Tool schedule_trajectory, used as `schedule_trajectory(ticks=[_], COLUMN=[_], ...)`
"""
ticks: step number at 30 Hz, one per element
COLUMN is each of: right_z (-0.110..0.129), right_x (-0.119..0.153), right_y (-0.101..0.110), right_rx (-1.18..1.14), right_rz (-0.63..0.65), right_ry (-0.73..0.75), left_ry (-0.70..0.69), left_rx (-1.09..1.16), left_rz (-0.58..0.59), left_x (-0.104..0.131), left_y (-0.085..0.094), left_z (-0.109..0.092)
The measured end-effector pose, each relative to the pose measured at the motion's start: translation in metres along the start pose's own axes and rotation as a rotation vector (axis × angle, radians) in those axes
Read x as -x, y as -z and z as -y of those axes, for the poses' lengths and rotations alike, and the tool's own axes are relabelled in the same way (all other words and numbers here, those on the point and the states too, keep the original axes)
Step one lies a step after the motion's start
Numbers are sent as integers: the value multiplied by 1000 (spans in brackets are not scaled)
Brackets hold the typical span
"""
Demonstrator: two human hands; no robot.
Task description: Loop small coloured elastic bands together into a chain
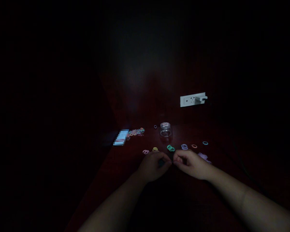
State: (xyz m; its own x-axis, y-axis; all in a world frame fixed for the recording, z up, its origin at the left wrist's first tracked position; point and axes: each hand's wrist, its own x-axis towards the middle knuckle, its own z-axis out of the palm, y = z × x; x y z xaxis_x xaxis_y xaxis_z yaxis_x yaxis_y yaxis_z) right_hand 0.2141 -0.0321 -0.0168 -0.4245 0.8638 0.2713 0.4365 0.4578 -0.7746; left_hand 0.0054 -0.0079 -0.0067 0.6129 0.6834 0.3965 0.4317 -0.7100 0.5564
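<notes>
Fingers (167, 164) of left hand (150, 165), right hand (194, 162) pinched together, contents unclear; green bands (169, 147) just beyond.

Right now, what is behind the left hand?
Pink loops and yellow loops show beyond the left hand, which seems to cover the yellow ones' near edge. Anything fully behind it is hidden.

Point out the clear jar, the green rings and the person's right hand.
Clear jar (165, 130), head view: front of its body.
Green rings (170, 148), head view: middle of the cluster.
Right hand (192, 163), head view: back of the hand.
</notes>
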Motion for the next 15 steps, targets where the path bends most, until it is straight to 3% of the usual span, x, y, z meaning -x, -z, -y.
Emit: schedule_trajectory(ticks=[15], right_z=[3], right_x=[1], right_y=[2], right_rx=[43], right_rz=[-15], right_ry=[13], left_ry=[-13], left_rx=[24], left_rz=[-9], left_x=[0], left_y=[-1], left_z=[2])
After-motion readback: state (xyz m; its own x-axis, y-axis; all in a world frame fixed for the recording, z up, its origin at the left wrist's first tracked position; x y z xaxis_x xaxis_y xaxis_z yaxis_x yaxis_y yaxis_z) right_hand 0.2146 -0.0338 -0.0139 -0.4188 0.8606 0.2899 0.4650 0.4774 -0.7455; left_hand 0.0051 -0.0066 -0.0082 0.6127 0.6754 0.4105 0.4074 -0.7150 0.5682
